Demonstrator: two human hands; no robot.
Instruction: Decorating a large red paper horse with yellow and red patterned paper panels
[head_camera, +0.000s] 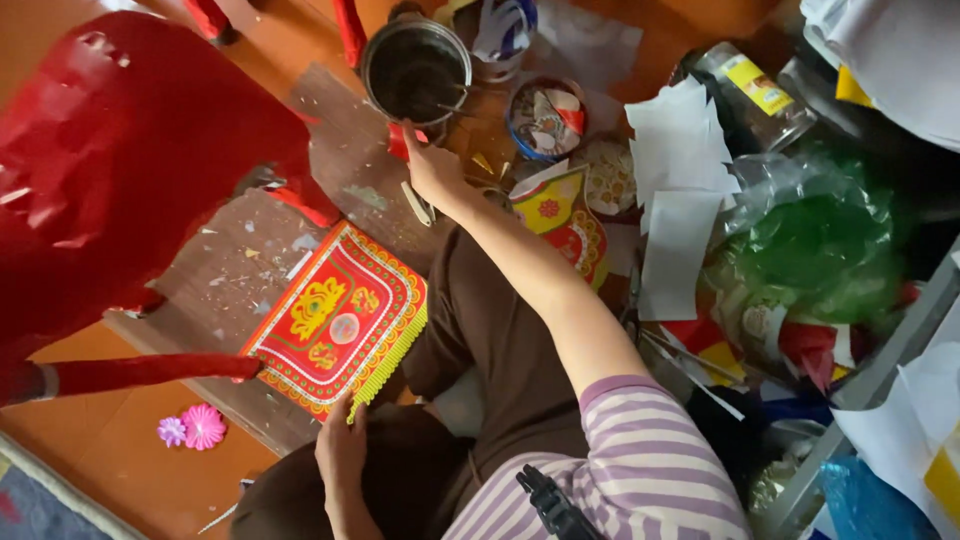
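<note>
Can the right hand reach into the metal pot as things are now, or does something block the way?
Probably yes. The right hand is stretched out with its fingers at the near rim of the metal pot. The pot is open on top, and nothing lies between hand and rim. What is inside the pot is too dark to tell.

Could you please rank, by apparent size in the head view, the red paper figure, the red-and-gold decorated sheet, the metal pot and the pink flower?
1. red paper figure, though nearest the camera
2. red-and-gold decorated sheet
3. metal pot
4. pink flower
</note>
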